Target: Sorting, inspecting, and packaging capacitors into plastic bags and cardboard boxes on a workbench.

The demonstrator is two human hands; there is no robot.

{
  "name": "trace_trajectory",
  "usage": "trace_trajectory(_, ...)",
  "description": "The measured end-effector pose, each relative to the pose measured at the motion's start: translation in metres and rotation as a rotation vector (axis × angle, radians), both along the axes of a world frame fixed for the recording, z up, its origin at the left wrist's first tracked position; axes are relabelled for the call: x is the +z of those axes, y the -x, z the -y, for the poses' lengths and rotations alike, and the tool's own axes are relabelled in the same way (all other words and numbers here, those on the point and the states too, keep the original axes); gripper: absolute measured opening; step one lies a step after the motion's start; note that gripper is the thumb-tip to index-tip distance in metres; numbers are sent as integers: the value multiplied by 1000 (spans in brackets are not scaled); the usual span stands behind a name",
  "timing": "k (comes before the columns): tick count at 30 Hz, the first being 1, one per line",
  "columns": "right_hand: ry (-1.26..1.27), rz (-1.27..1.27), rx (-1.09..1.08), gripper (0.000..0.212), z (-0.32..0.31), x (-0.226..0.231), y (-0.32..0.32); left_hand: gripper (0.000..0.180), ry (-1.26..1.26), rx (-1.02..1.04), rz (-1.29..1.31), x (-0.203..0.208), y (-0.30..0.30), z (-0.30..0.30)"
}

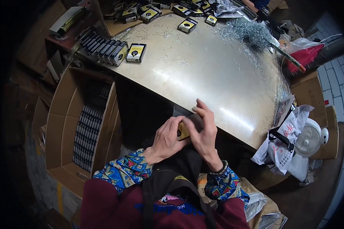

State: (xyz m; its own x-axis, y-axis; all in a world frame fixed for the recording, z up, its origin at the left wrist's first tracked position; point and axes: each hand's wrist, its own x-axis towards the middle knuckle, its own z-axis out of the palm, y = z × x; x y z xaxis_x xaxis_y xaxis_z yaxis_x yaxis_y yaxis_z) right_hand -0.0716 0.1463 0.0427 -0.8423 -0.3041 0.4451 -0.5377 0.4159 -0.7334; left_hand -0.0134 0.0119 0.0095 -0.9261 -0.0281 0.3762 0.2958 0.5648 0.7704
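Over my lap, just off the table's near edge, my left hand [166,138] is closed around a small black-and-yellow carton [183,132]. Its fingers cover much of the carton, so only a yellow face with a dark round mark shows. My right hand [205,131] is beside it, thumb against the carton's upper end. The index and other fingers of that hand are raised and spread apart, with nothing visible gripped between them. What lies inside the carton is hidden.
A metal-topped table [202,80] carries scattered bent wires, a tangled wire heap [248,33], a row of cartons [103,49] and a lone carton [136,52]. More cartons fill a cardboard box [67,126] at left. A white fan [309,139] stands at right.
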Motion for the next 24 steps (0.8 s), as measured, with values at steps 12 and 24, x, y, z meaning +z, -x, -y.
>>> trace_trajectory(12, 58, 10, -59, 20, -25, -7, -7, 75, -153, -141, 145, 13, 3, 5)
trace_trajectory(24, 49, -31, -67, 16, -23, -5, -16, 76, -51, 47, 0, 11, 6, 8)
